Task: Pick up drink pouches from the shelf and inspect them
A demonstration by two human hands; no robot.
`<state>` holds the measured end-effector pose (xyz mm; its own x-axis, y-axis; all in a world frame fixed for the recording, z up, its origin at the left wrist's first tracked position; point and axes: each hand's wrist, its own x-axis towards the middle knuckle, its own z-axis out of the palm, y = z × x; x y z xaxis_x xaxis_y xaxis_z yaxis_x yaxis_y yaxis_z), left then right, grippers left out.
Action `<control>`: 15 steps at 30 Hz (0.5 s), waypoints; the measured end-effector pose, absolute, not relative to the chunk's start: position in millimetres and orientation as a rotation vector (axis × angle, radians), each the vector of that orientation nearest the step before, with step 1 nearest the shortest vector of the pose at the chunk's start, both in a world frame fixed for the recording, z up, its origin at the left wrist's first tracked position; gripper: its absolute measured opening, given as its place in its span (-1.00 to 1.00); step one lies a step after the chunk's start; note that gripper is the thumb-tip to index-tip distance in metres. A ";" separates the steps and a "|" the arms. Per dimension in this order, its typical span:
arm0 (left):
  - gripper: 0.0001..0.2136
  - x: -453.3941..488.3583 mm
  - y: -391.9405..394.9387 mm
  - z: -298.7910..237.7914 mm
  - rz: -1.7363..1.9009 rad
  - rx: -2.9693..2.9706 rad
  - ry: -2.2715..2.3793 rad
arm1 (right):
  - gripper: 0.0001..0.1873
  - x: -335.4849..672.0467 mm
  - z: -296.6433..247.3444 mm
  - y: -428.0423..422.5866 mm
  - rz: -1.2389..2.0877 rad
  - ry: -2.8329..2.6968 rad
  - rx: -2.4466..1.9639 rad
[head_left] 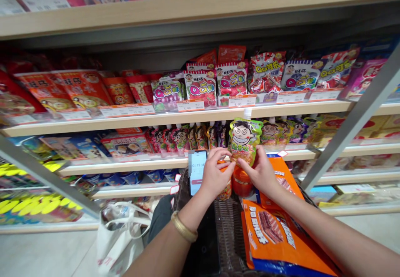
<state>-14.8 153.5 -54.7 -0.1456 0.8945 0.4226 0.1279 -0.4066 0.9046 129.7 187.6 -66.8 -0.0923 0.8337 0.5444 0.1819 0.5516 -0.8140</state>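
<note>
Upright in front of the shelves is a green spout pouch (245, 138) with a cartoon face and a white cap. My right hand (262, 170) grips its lower right side, thumb across the front. At the lower left edge, my left hand (217, 170) pinches the same pouch with bent fingertips. A gold bracelet (184, 227) circles the left wrist. Below the hands, a dark wicker basket (230, 231) holds a red-lidded jar (242, 182), a second container (225, 191) partly behind the left hand, and orange snack bags (275, 237).
A phone (197, 172) showing a timer stands at the basket's left. Similar spout pouches (179, 139) line the shelf behind. Gummy candy bags (200, 88) fill the shelf above. A white tote bag (120, 235) rests on the floor at left. Slanted metal posts (353, 120) frame the shelving.
</note>
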 end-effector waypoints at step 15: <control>-0.60 -22.4 153.0 -56.3 1.463 1.569 1.019 | -0.66 132.8 -70.7 177.2 0.408 -1.848 -0.705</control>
<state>-22.4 153.0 -56.3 0.0307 0.9150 0.4024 0.0602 -0.4035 0.9130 132.8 177.2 -70.7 -0.2596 0.6400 0.7232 0.2760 0.7668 -0.5795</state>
